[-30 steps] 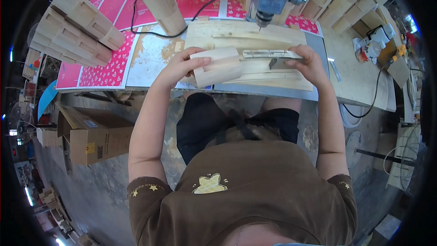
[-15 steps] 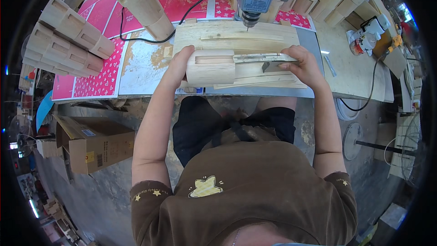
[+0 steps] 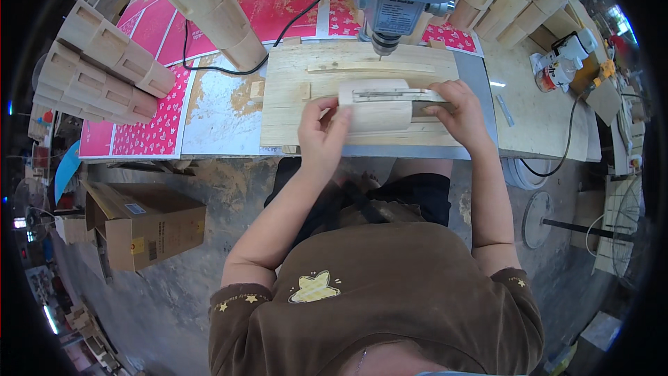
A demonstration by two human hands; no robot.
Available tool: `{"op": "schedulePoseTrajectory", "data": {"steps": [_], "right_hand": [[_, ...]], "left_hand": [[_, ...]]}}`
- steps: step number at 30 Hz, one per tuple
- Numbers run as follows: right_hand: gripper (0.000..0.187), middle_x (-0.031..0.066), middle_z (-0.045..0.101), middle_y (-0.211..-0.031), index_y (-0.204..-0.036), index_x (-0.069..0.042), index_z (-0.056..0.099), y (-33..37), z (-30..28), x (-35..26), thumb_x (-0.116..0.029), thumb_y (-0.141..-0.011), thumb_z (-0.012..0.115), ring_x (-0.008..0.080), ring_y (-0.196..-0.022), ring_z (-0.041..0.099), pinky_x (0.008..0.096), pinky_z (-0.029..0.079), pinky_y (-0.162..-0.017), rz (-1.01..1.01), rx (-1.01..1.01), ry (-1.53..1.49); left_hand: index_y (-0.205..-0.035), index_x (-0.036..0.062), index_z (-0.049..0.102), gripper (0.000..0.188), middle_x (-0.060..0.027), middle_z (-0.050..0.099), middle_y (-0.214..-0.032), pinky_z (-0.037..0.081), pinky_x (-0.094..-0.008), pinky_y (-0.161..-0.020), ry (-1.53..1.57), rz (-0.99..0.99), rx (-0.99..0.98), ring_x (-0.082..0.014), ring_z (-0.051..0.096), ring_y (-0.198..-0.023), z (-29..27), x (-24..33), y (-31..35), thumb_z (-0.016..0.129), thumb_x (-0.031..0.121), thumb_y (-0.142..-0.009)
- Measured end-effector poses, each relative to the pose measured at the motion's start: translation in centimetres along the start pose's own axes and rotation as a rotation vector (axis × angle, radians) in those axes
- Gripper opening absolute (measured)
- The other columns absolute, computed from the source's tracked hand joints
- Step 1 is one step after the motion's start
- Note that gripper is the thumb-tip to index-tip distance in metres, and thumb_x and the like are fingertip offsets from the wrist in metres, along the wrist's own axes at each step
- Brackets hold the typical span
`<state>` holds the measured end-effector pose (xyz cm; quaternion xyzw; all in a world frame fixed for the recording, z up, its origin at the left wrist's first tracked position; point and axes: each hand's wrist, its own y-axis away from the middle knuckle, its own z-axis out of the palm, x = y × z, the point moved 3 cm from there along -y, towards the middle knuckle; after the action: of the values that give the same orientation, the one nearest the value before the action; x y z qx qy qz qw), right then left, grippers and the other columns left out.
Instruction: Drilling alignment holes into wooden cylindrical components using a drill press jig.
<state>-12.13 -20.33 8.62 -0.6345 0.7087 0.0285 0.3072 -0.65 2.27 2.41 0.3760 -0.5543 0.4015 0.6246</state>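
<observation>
A pale wooden cylinder [image 3: 379, 120] lies on its side on the wooden board [image 3: 282, 111] below the drill. My left hand [image 3: 323, 132] grips its left end, thumb on the near side. My right hand [image 3: 459, 113] is closed on a flat, pale strip with a grey plate under it. That strip [image 3: 400, 95] lies along the cylinder's slotted top and covers most of the slot. Whether it sits inside the slot or only rests over it, I cannot tell. Just behind, the bench drill's chuck [image 3: 384, 44] points down with a thin bit.
Slotted wooden cylinders [image 3: 115, 52] are stacked at the left, with others at the back right. A black cable [image 3: 223, 67] runs across the bench. On the right lie a small blue-white tool [image 3: 505, 110] and a white bottle [image 3: 557, 73]. A cardboard box [image 3: 163, 226] stands on the floor.
My left hand has carried the cylinder to the right, toward my right hand. The strip, which stuck out from the cylinder's right end, now lies over its top.
</observation>
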Motion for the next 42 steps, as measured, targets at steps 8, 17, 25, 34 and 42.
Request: {"op": "schedulePoseTrajectory", "data": {"steps": [8, 17, 25, 34, 42], "right_hand": [[0.036, 0.0102, 0.06, -0.088, -0.1, -0.006, 0.061, -4.0, 1.3, 1.4, -0.008, -0.066, 0.074, 0.0302, -0.087, 0.054, 0.0384, 0.044, -0.077, 0.038, 0.099, 0.068], [0.033, 0.004, 0.058, -0.094, -0.105, -0.008, 0.058, -4.3, 1.1, 0.6, -0.007, -0.074, 0.07, 0.0205, -0.094, 0.053, 0.0335, 0.045, -0.079, 0.057, 0.166, -0.288], [0.027, 0.0026, 0.057, -0.092, -0.11, -0.004, 0.054, -13.8, -10.8, -3.5, -0.022, -0.091, 0.058, 0.0087, -0.082, 0.053, 0.024, 0.044, -0.07, -0.057, 0.639, -0.607], [0.017, 0.0018, 0.048, -0.068, -0.086, 0.002, 0.059, -8.2, -10.7, -8.5, -0.015, -0.091, 0.056, 0.0073, -0.063, 0.044, 0.0221, 0.036, -0.058, -0.111, 0.525, -0.013], [0.004, 0.0092, 0.056, -0.069, -0.084, -0.001, 0.061, -1.8, -1.4, -6.1, -0.003, -0.081, 0.06, 0.0233, -0.06, 0.054, 0.0323, 0.04, -0.057, -0.179, 0.654, 0.007]], "left_hand": [[-0.108, -0.0018, 0.056, 0.063, -0.0129, 0.059, -0.098, 0.046, -0.0382, -0.079, -0.605, 0.603, -0.002, -0.0309, 0.058, -0.086, 0.1, 0.3, -2.5, 0.084, 0.018, -0.055], [-0.112, 0.0064, 0.059, 0.065, -0.0068, 0.058, -0.091, 0.038, -0.0383, -0.081, -0.838, 0.557, -0.052, -0.0251, 0.055, -0.089, -1.0, -0.8, -4.6, 0.082, 0.027, -0.055], [-0.114, 0.0095, 0.061, 0.062, -0.0027, 0.055, -0.084, 0.033, -0.0383, -0.081, -0.94, 0.563, -0.031, -0.0221, 0.051, -0.087, -1.6, -1.5, -4.6, 0.079, 0.033, -0.059], [-0.115, 0.0108, 0.06, 0.061, -0.002, 0.052, -0.08, 0.033, -0.0384, -0.08, -0.915, 0.578, -0.037, -0.0222, 0.05, -0.083, -1.4, -1.3, -4.6, 0.079, 0.029, -0.06], [-0.115, 0.0111, 0.059, 0.061, -0.0026, 0.053, -0.081, 0.034, -0.0373, -0.08, -0.878, 0.548, -0.06, -0.0227, 0.05, -0.085, -1.5, -1.5, -4.7, 0.079, 0.026, -0.06]]}}
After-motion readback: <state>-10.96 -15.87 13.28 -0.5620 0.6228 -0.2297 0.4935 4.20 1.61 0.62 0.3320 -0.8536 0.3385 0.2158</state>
